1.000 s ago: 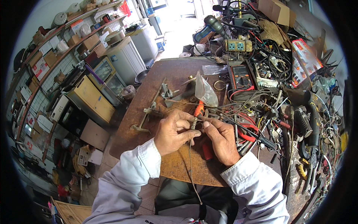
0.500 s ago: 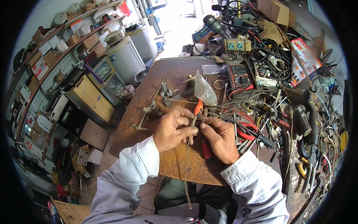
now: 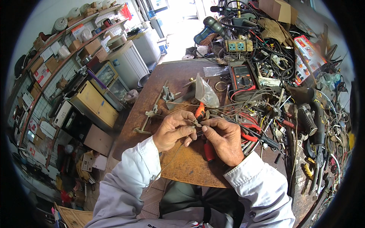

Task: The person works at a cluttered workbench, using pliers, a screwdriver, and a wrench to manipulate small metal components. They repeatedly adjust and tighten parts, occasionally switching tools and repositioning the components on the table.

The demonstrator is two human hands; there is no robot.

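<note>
over the near part of a worn brown tabletop (image 3: 180, 167), the left hand (image 3: 173, 132) and right hand (image 3: 224, 139) meet with fingers curled and nearly closed, thumbs and fingertips pinching a small piece (image 3: 196, 123) too small to identify. just beyond them are an orange handle (image 3: 200, 110) and a clear plastic bag (image 3: 206, 95), with a red handle (image 3: 209, 151) beside the right palm, while tangled cables (image 3: 260, 94), a red-handled tool (image 3: 249, 138) and a multimeter (image 3: 242, 77) crowd the right. leftward, brown wood shows around a metal bar tool (image 3: 152, 113) out to the left edge, and the near edge runs below the hands.
</note>
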